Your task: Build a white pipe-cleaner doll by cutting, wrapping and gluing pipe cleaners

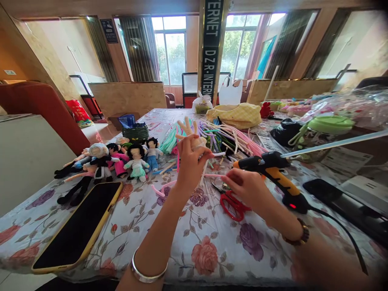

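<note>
My left hand [192, 161] is raised over the table, its fingers closed around a beige doll body [188, 127] made of fuzzy pipe cleaners, with thin limbs pointing up. A short white pipe cleaner [219, 154] sticks out to the right by its fingertips. Lower and to the right, my right hand [250, 188] pinches the end of a pink pipe cleaner [212, 175], which runs left towards the doll body; its far end is hard to make out. Red-handled scissors [232, 207] lie on the tablecloth below my right hand. Behind both hands spreads a pile of coloured pipe cleaners [239, 139].
Several finished dolls [136, 161] lie at the left, near a yellow-cased phone [80, 228]. A glue gun [280, 180] with a lit red light stands at right, its cord trailing to the front. Behind are a yellow checked pouch [235, 115] and a green-lidded jar [329, 125].
</note>
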### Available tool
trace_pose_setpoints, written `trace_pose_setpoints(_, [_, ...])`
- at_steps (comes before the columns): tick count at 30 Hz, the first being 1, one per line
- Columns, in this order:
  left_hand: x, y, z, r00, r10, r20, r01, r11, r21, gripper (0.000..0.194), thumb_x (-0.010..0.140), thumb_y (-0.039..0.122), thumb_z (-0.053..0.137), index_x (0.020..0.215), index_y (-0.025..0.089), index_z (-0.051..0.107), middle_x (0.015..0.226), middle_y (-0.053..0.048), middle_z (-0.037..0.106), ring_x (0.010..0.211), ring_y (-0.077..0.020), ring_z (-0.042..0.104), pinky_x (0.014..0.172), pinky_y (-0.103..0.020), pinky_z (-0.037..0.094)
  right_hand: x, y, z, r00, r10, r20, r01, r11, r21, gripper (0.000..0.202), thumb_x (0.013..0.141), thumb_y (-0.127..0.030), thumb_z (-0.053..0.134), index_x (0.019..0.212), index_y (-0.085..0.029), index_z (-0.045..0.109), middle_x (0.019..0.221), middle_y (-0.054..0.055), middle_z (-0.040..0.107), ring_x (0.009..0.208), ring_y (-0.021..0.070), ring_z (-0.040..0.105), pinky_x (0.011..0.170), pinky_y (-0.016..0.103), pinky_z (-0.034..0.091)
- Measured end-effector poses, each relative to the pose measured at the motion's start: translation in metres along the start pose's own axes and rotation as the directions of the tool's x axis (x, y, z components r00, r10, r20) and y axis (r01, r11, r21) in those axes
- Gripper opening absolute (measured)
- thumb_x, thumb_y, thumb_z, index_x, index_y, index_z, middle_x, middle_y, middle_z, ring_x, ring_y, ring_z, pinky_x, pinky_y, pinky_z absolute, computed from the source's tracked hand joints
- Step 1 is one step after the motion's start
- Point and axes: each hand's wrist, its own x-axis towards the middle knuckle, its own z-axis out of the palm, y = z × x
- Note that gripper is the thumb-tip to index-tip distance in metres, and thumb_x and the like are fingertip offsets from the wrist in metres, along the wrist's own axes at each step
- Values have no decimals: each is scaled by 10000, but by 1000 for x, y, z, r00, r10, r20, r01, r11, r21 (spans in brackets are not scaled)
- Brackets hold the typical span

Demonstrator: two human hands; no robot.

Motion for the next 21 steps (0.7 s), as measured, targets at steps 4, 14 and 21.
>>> trace_pose_setpoints(4, [3, -9, -4, 994, -22, -105, 29, 998, 62, 44, 736, 264, 678, 747, 225, 695, 1146, -53, 467, 1112, -241, 401, 1000, -442, 380, -4, 4, 3, 981, 30, 191, 35, 945, -325, 281, 836, -373, 554, 636, -179, 590, 635, 59, 665, 574, 186, 581, 534, 298, 339])
trace_pose_setpoints(14, [6, -19, -7, 983, -79, -168, 83, 996, 14, 89, 778, 270, 632, 706, 242, 677, 1126, -44, 459, 1123, -254, 391, 995, -472, 391, -16, 14, -1, 971, -53, 232, 150, 892, -426, 255, 698, -362, 675, 537, -208, 550, 540, 23, 593, 509, 166, 507, 494, 286, 286])
trace_pose_setpoints(21, [7, -15, -10, 985, -117, -128, 117, 993, -9, 35, 748, 256, 669, 728, 244, 695, 1135, -35, 485, 1107, -241, 412, 1004, -451, 369, -8, 0, -3, 968, 58, 244, -27, 992, -126, 226, 773, -347, 520, 607, -197, 557, 571, 22, 615, 532, 162, 540, 480, 272, 322])
